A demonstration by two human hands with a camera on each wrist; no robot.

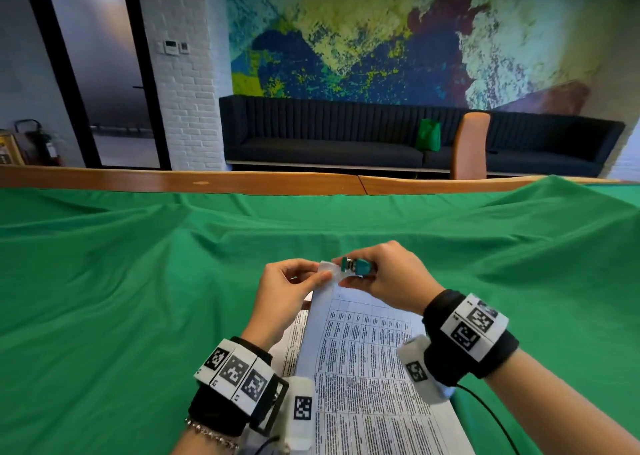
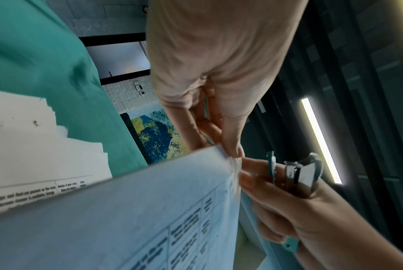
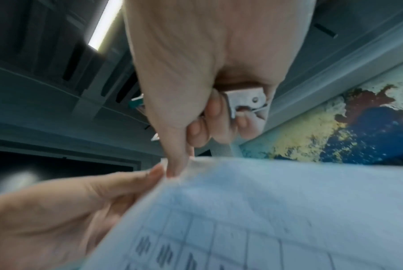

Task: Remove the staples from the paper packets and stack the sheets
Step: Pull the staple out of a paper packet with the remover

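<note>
1. The left hand pinches the top corner of a paper packet between thumb and fingers, and the corner is lifted off the bench.
2. The right hand is curled round a teal staple remover, and its thumb and forefinger also pinch the same crumpled corner, just beside the left fingertips.
3. In the left wrist view the remover's metal claws stand clear of the paper, just past the right fingers, with a teal handle end showing beneath the palm.
4. The packet's printed table faces up; its lower part runs back between the two wrists toward the person.
5. Whether a staple sits in the pinched corner cannot be told, as that spot is blurred.
6. Under the left wrist lies another printed sheet, partly covered by the held packet.
7. The left wrist view shows a fanned stack of white sheets on the green cloth, left of the left hand.
</note>
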